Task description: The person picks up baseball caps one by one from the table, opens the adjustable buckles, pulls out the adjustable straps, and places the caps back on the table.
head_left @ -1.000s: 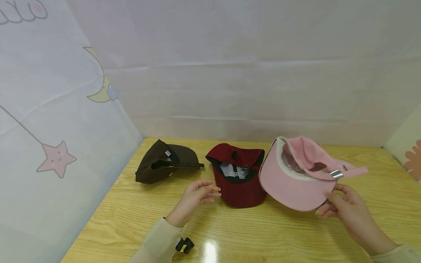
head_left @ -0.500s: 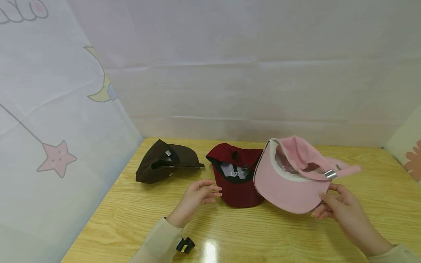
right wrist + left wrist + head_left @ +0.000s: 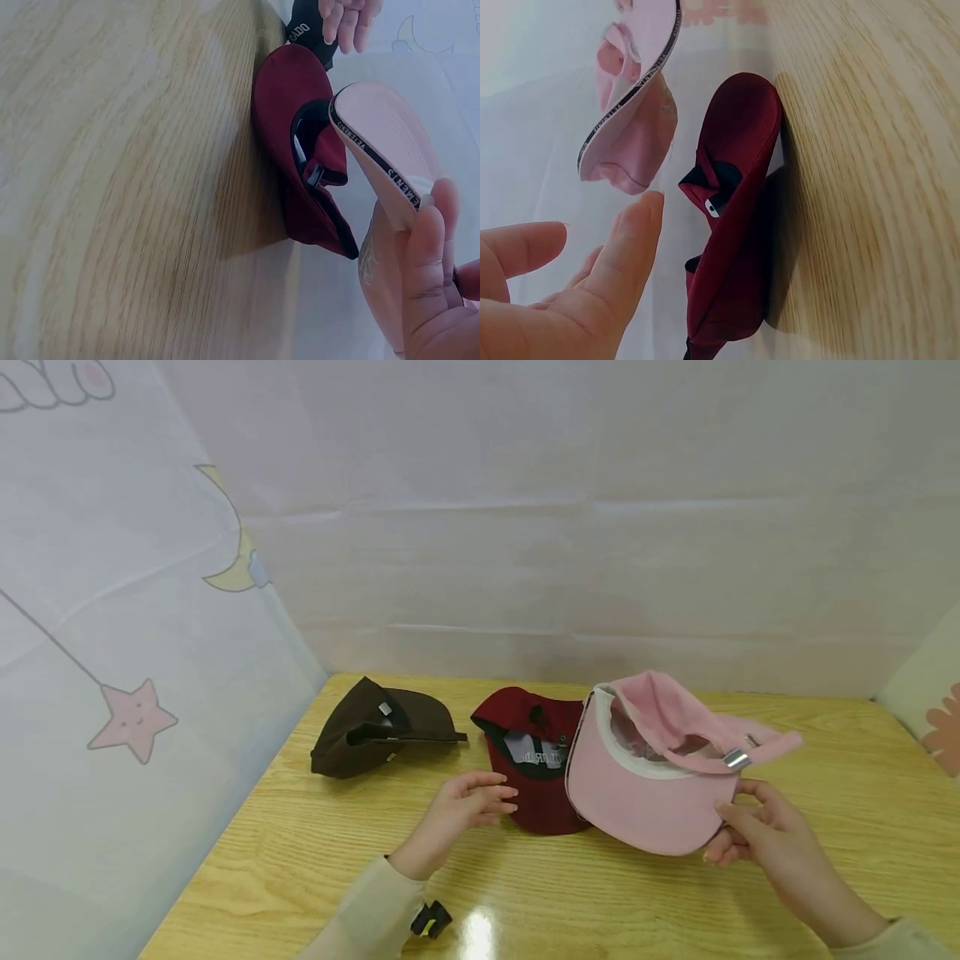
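My right hand [image 3: 780,852] pinches the brim edge of a pink baseball cap [image 3: 645,806], thumb on the pale underside. In the right wrist view the pink cap [image 3: 390,135] is held above the table, its brim edged with black lettered trim. It overlaps the right part of a dark red cap [image 3: 543,806] in the head view; that cap lies with its inside showing. Beside the red brim my left hand [image 3: 461,818] hovers with relaxed fingers and holds nothing. The left wrist view shows the red cap [image 3: 735,202] apart from the left fingertips.
A dark brown cap [image 3: 360,735] lies on its side at the back left of the wooden table [image 3: 300,877]. Pale printed cloth [image 3: 525,568] hangs behind and along the sides. A small black object [image 3: 431,920] shows at the left cuff.
My right hand has carried the pink cap leftward, and it covers more of the red cap. The left hand has shifted slightly right. The red and brown caps stay put.
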Available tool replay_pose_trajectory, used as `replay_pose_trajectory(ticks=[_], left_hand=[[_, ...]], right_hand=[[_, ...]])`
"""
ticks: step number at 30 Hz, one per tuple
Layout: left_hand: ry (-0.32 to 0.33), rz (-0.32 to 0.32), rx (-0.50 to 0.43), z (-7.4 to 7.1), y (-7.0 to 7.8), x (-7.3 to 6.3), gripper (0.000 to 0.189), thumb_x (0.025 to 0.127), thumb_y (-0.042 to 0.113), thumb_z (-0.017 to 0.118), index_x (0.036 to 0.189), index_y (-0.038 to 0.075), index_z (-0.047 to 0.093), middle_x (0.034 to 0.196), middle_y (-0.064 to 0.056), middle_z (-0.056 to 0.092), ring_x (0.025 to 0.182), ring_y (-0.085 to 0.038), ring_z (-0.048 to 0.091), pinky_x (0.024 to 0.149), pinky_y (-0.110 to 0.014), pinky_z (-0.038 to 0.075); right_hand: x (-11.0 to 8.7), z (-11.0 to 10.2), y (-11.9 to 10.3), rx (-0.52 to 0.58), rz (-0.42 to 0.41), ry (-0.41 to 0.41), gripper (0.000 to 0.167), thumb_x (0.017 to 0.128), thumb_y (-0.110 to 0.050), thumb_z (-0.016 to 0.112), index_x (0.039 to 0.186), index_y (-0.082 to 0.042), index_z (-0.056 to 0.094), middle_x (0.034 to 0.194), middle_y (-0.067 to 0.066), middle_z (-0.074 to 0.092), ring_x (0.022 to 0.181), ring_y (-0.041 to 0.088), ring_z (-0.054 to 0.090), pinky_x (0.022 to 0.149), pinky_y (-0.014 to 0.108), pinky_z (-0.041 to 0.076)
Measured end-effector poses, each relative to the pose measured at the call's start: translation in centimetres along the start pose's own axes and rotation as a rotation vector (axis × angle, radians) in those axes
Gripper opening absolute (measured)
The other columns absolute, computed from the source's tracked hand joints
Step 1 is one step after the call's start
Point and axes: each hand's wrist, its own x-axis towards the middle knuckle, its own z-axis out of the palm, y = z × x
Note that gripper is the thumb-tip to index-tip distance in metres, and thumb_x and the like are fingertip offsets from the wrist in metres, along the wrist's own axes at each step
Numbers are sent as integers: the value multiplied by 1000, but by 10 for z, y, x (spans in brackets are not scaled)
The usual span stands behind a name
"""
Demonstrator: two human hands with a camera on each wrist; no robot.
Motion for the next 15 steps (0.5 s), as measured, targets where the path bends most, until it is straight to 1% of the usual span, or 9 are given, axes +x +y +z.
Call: replay_pose_trajectory(ticks=[5, 11, 15], left_hand=[[-7, -2, 10, 3, 0, 3, 40, 102, 12, 47, 132, -15, 43, 125, -24, 60, 109, -33, 63, 90, -42, 51], [8, -16, -5, 7, 0, 5, 41, 101, 12, 49, 132, -14, 44, 123, -23, 61, 107, -30, 64, 85, -35, 53], [6, -7, 1, 11, 1, 5, 40, 100, 10, 49, 131, -14, 45, 123, -24, 61, 107, -31, 64, 83, -32, 53]], right_hand=[[0, 1, 0, -6, -10, -29, 24, 103, -2, 41, 121, 7, 29, 64, 13, 64, 57, 19, 63, 54, 28, 53], [0, 3, 0, 1, -21, -45, 17, 104, -3, 42, 119, -1, 35, 65, 12, 64, 58, 19, 63, 55, 29, 54], [-1, 5, 1, 2, -31, -56, 16, 103, -3, 42, 119, -4, 38, 65, 12, 64, 58, 19, 63, 54, 30, 54]])
